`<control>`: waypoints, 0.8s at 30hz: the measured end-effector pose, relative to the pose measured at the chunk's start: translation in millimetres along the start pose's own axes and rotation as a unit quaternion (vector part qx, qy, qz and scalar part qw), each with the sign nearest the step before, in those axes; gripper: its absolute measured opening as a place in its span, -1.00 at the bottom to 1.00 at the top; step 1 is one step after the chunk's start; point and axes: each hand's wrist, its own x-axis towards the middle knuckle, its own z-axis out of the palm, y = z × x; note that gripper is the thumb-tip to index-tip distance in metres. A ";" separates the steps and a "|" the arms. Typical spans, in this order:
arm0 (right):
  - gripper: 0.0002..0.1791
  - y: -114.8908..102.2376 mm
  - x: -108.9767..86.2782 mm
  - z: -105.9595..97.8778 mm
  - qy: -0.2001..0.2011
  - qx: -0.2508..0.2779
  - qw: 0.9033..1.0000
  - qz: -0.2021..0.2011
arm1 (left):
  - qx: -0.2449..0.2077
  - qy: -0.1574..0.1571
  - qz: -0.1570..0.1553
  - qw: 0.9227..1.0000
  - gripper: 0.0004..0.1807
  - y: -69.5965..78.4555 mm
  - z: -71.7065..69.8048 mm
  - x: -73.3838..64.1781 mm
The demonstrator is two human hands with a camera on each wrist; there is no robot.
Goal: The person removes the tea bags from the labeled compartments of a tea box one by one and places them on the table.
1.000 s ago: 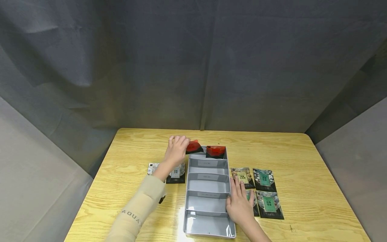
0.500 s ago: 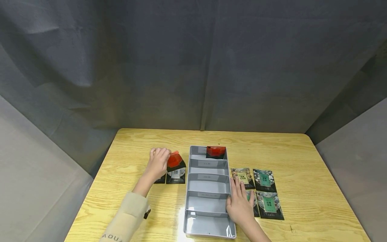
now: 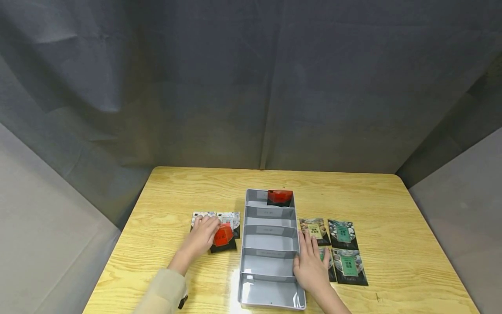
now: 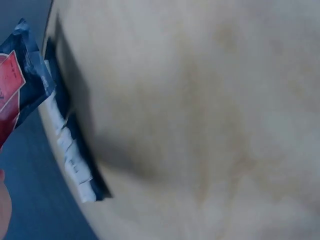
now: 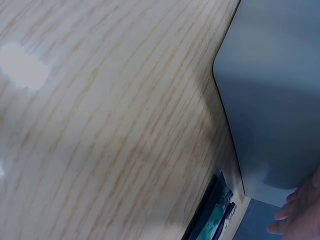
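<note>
My left hand (image 3: 203, 237) pinches a red and black sachet (image 3: 224, 237) by its left side, above the table and left of the tray. In the left wrist view the same sachet (image 4: 22, 80) shows at the left edge, off the table. Two white and black sachets (image 3: 231, 221) lie partly covered behind the left hand. My right hand (image 3: 312, 267) rests with straight fingers along the right side of the grey divided tray (image 3: 270, 292), covering part of a green-labelled sachet. Inside the tray's farthest compartment, a second red sachet (image 3: 280, 198) leans at the right.
To the right of the tray lie a yellow-labelled sachet (image 3: 315, 231) and two green-labelled sachets (image 3: 342, 233) on the wooden table (image 3: 396, 244). Dark curtains (image 3: 262, 87) hang behind the table. Labels mark the tray's compartments.
My left hand has carried the red sachet from the tray's far left corner leftward and toward me, over the white sachets. My right hand has stayed at the tray's side.
</note>
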 end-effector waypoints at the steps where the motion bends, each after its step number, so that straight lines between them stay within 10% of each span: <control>1: -0.29 -0.1 0.0 0.0 -0.001 0.001 1.000 0.000 | 0.001 -0.009 -0.001 1.000 -0.91 0.9 3.2 -2.6; 12: -0.29 1.5 0.5 1.7 0.001 0.000 1.000 0.000 | 0.035 -0.077 0.004 0.996 -0.85 9.1 28.6 -15.6; 24: -0.30 1.6 1.0 2.3 0.000 0.002 1.000 0.000 | 0.127 -0.012 0.016 0.992 -0.81 12.2 53.8 -21.9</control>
